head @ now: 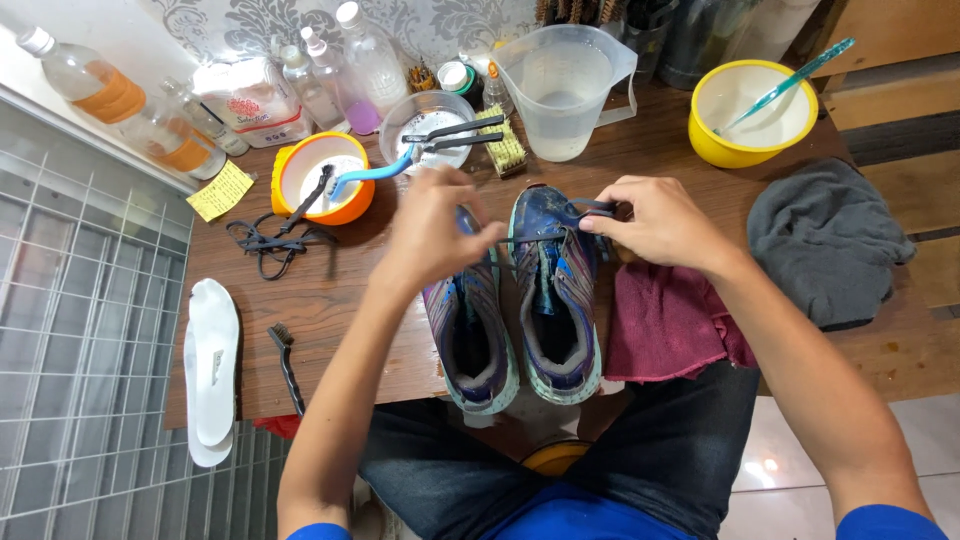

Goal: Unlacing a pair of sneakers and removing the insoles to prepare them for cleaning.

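Blue and purple mesh marks the right-hand shoe point(556, 300), standing beside its twin point(470, 335) at the table's point(340, 290) near edge; the right hand point(655, 222) pinches a dark lace point(578, 212) at its toe end, while the left hand point(435, 235) is closed on something near the other shoe's toe (what it grips I cannot tell). The step in hand looks like unlacing; freeing the next eyelets calls for a steady pull with the shoe braced; a maroon cloth point(665, 325), black brush point(285, 362) and white insoles point(212, 370) lie around.
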